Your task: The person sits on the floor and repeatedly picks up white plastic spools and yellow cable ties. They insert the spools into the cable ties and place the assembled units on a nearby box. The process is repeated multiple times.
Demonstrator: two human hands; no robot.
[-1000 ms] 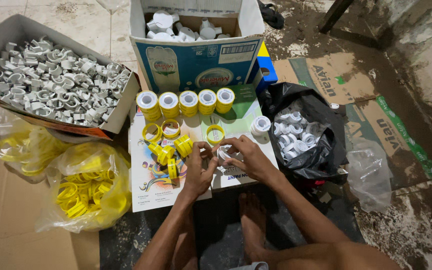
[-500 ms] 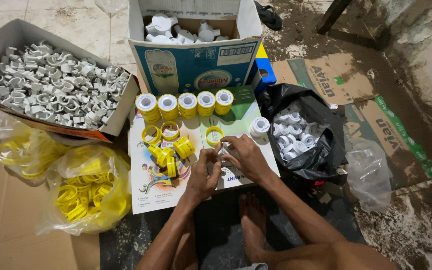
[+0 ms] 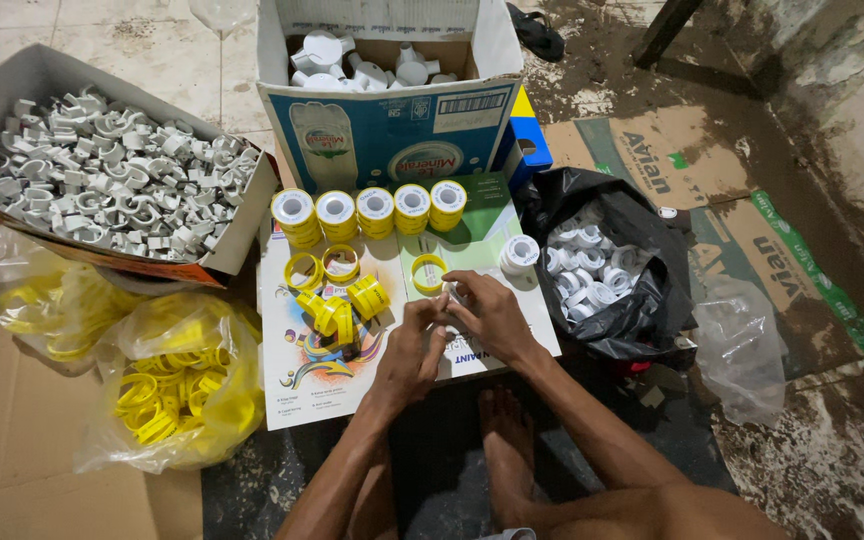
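Head view: both hands [image 3: 457, 325] pinch small white roll [image 3: 449, 297]; axis hidden.

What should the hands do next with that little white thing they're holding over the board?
Probably fit it into a yellow ring, then stand it with the row of finished rolls. The left hand and right hand pinch a small white piece together, though it is too hidden to tell exactly.

Bright, even overhead light is falling across the scene.
Edges are bowing with wide-angle distortion; soft shadows are pooling lower centre; focus is holding sharp.
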